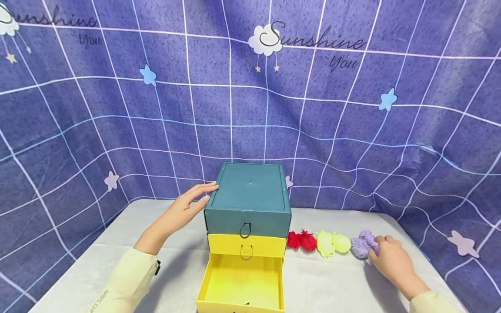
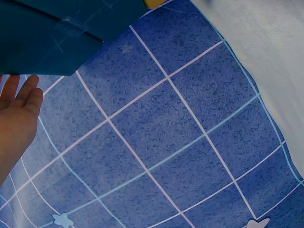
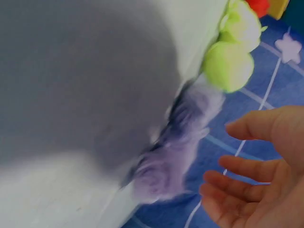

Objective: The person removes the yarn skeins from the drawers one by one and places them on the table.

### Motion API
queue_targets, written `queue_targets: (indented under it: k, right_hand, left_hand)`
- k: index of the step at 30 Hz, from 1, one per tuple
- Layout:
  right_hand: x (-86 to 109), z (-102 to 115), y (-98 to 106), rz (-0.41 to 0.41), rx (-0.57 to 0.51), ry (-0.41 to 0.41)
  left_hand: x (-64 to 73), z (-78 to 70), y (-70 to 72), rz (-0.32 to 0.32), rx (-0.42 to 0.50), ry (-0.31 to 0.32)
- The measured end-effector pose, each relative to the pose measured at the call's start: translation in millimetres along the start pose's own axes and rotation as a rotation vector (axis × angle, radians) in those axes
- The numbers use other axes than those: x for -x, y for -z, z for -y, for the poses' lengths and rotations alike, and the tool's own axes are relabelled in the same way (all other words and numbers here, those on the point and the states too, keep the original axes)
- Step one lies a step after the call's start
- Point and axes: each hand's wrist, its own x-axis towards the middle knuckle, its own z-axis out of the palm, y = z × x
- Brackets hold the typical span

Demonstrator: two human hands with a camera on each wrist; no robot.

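A teal box (image 1: 250, 187) with a black loop pull tops a stack of drawers. Below it come a closed yellow drawer (image 1: 223, 245) and a lower yellow drawer (image 1: 242, 278), pulled out. My left hand (image 1: 182, 211) touches the box's left edge with extended fingers; the left wrist view also has the hand (image 2: 19, 118) against the box (image 2: 47, 38). On the right, my right hand (image 1: 395, 261) is at two purple yarn balls (image 1: 361, 248). In the right wrist view, its fingers and thumb are spread, a small gap from the purple yarn (image 3: 161, 173).
Left of the purple yarn, in a row, lie two yellow-green balls (image 1: 332, 243) and two red yarn balls (image 1: 302, 240), the red ones beside the stack. A white cloth (image 1: 317, 282) covers the table. Behind hangs a blue-purple grid curtain (image 1: 250, 108).
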Motion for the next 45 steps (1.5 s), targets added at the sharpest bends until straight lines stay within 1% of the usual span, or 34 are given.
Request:
queue_targets:
  k: [3,8,12,14,19,21,25,28,30,32,33,34,36,39,41,42,43,45]
  right_hand:
    - [0.0,17.0,1.4,-0.085,-0.061,0.057]
    - [0.1,51.4,5.4,-0.217,-0.169,0.144]
    - [1.6,77.6,8.9,-0.322,-0.197,0.261]
    - [3.2,89.6,11.1,-0.362,-0.2,0.317]
    - [8.2,116.5,16.9,-0.416,-0.242,0.43]
    - [10.3,126.7,18.7,-0.418,-0.266,0.47]
    - [13.6,148.4,20.1,-0.451,-0.32,0.575]
    - [15.5,166.8,20.3,-0.478,-0.358,0.682]
    - [17.5,179.8,20.2,-0.468,-0.371,0.762]
    - [20.0,192.5,19.4,-0.443,-0.38,0.859]
    - [21.9,198.7,18.9,-0.415,-0.373,0.906]
    - [23.7,204.6,18.3,-0.378,-0.359,0.955]
    - [27.2,215.7,17.8,-0.265,-0.327,1.042]
    - [33.0,229.2,18.5,-0.014,-0.262,1.103]
    - [35.5,236.3,18.4,0.129,-0.227,1.123]
    - [36.4,239.4,18.1,0.187,-0.211,1.13]
    - [37.2,242.2,17.3,0.22,-0.195,1.143]
    - [38.0,247.7,14.4,0.24,-0.174,1.183]
  left_hand:
    - [0.4,0.8,-0.6,-0.002,-0.002,-0.002]
    - [0.4,1.3,-1.0,-0.005,-0.004,-0.005]
    - [0.1,0.9,-1.1,-0.006,-0.005,-0.004]
    - [0.2,0.4,-1.2,-0.004,-0.005,-0.003]
    - [0.3,-0.5,-1.3,-0.002,-0.003,0.0]
    - [0.0,-0.6,-1.3,-0.002,-0.002,0.001]
    - [0.4,-0.2,-1.5,0.002,-0.004,0.001]
    - [0.8,0.2,-1.8,0.002,-0.005,-0.004]
    - [0.8,0.1,-2.0,-0.001,-0.006,-0.005]
    - [0.8,0.0,-2.0,-0.003,-0.007,-0.004]
    - [0.7,-0.3,-2.0,-0.002,-0.006,-0.003]
    - [0.7,-0.6,-2.0,-0.002,-0.006,-0.003]
    - [0.7,-0.9,-1.8,-0.002,-0.006,-0.001]
    - [0.6,-1.4,-1.5,-0.002,-0.009,0.0]
    - [0.6,-1.4,-1.3,-0.002,-0.009,0.002]
    - [0.6,-1.3,-1.3,-0.002,-0.01,0.004]
    - [0.7,-1.1,-1.1,-0.003,-0.011,0.005]
    - [1.1,-0.7,-0.7,-0.003,-0.007,0.008]
